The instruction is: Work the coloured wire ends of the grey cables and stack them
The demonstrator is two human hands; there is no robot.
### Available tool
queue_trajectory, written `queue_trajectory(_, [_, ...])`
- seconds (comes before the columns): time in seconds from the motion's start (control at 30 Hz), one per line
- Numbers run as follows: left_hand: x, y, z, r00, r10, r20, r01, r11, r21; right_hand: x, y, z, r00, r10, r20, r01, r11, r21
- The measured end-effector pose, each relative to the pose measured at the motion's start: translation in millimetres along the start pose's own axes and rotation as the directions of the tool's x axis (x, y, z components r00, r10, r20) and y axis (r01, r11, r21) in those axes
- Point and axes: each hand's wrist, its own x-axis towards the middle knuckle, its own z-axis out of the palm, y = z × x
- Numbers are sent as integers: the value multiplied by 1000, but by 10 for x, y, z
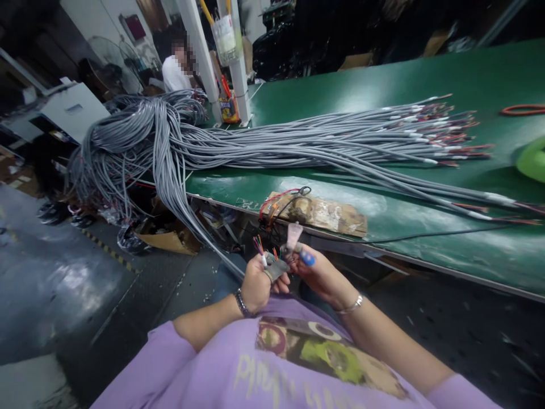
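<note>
Close to my body, in front of the bench edge, my left hand (256,287) is closed around the end of grey cables (227,262). Thin coloured wires (258,245) stick up out of that grip. A grey wrapped piece (277,268) lies across its fingers; whether it is tape or cable sheath is unclear. My right hand (317,272) is pinched close beside it, with something blue (307,257) wrapped around a digit. A pale pinkish piece (294,233) rises at the right fingertips. What those fingers grip is too small and blurred to name.
A long bundle of grey cables (272,142) runs along the green bench (306,94) and hangs off its left end. A worn wooden block (327,216) with wires sits at the front edge. White posts (240,85) stand behind. Further back is a person (174,72).
</note>
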Motion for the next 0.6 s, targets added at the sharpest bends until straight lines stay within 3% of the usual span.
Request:
queue_trajectory(0.27, [-27, 55, -50, 973, -90, 212, 56, 985, 163, -96, -86, 74, 998, -70, -6, 66, 963, -260])
queue_trajectory(0.43, [7, -7, -45, 995, -33, 93, 26, 997, 78, -54, -75, 52, 990, -107, -96, 73, 949, -306])
queue_trajectory(0.6, [19, 18, -11, 999, -33, 16, 32, 999, 15, -72, -30, 38, 985, -137, -108, 101, 953, -285])
